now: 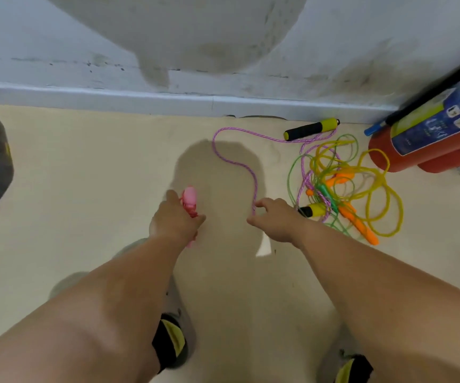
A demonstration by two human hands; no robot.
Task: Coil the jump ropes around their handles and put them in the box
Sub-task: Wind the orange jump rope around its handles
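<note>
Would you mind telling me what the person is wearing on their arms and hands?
Nothing that shows. The left hand and right hand are bare, without gloves, and I can make out no ring, watch or wristband. The left forearm and right forearm are uncovered down to the frame's edge, so no sleeve is in view.

The left hand (173, 222) gripped a pink handle (189, 200), whose tip stuck out beyond the fingers. The right hand (275, 219) pinched the pink rope (250, 172) between thumb and forefinger. From those fingertips the rope led toward the wall, looped, and met a tangle (342, 183) of yellow and green ropes just right of them.
</note>
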